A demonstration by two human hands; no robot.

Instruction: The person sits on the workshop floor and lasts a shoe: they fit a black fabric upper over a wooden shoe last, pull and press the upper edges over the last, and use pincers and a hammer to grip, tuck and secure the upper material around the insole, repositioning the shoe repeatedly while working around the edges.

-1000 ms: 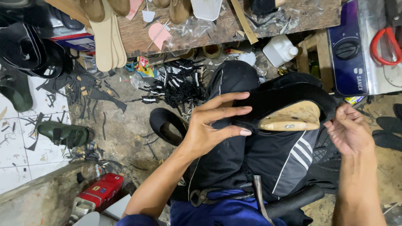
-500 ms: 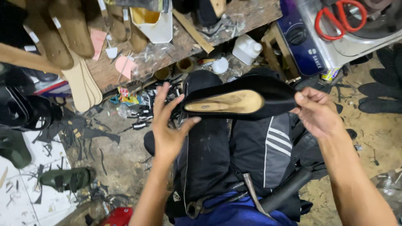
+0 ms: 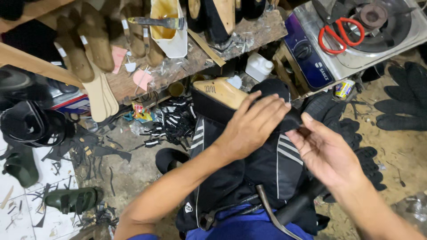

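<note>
A black shoe upper (image 3: 209, 109) stretched over a pale wooden last (image 3: 222, 91) lies across the person's lap at the middle of the frame, toe end pointing toward the upper left. The last's tan top shows bare above the black material, which wraps its sides. The left hand (image 3: 251, 126) lies over the shoe's middle, fingers spread and pressed flat on the black material. The right hand (image 3: 327, 153) sits just to the right, palm up and fingers loosely open, its thumb and fingertips touching the shoe's right end; whether it pinches the material cannot be told.

Under the shoe a black apron with white stripes (image 3: 267, 164) covers the knees, and a metal tool with a dark handle (image 3: 284, 211) rests on it near the lower edge of the frame. The lap leaves little free room: black strap pieces (image 3: 171, 122) lie heaped just left of the shoe, and black soles (image 3: 402, 100) lie at the right edge.

Along the top runs a worn wooden bench (image 3: 253, 33), its edge close above the shoe, carrying a white glue-stained container (image 3: 169, 31) and further wooden lasts (image 3: 93, 49). A white plastic bottle (image 3: 259, 66) stands below the bench edge. At the upper right a gas stove (image 3: 356, 40) bears red-handled scissors (image 3: 340, 33). The dirt floor (image 3: 129, 173) is strewn with black offcuts, and green sandals (image 3: 73, 199) lie on white tiles at the lower left.
</note>
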